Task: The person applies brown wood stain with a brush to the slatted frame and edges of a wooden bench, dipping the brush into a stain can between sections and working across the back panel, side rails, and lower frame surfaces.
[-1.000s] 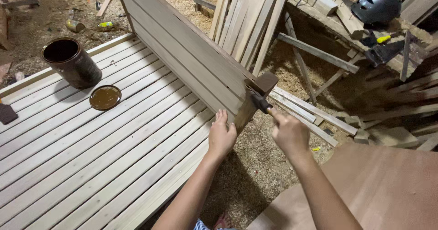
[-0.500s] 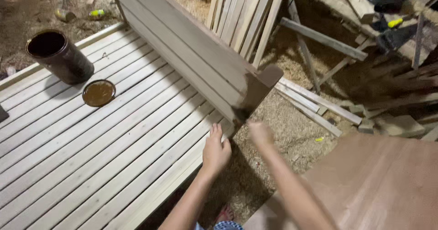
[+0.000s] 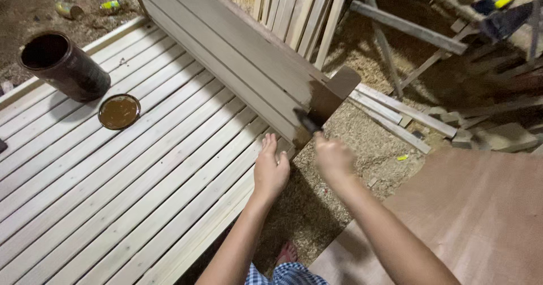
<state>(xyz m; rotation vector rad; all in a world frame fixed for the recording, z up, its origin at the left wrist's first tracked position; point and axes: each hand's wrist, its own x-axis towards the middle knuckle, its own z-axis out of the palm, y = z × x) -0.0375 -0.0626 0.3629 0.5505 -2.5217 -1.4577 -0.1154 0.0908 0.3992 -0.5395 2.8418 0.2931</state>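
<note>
Now | right hand (image 3: 334, 156) fingers grip dark brush (image 3: 308, 121) | panel end (image 3: 325, 98) stained brown | left hand (image 3: 270, 169) fingers open

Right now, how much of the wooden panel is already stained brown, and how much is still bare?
Only a little looks done: a dark brown patch covers the near end of the upright panel. In hand: the right hand holds a brush against that end, while the left hand rests on the edge of the slatted platform. Left: the rest of the panel is pale, bare wood. The can and its lid stand open on the slats.
</note>
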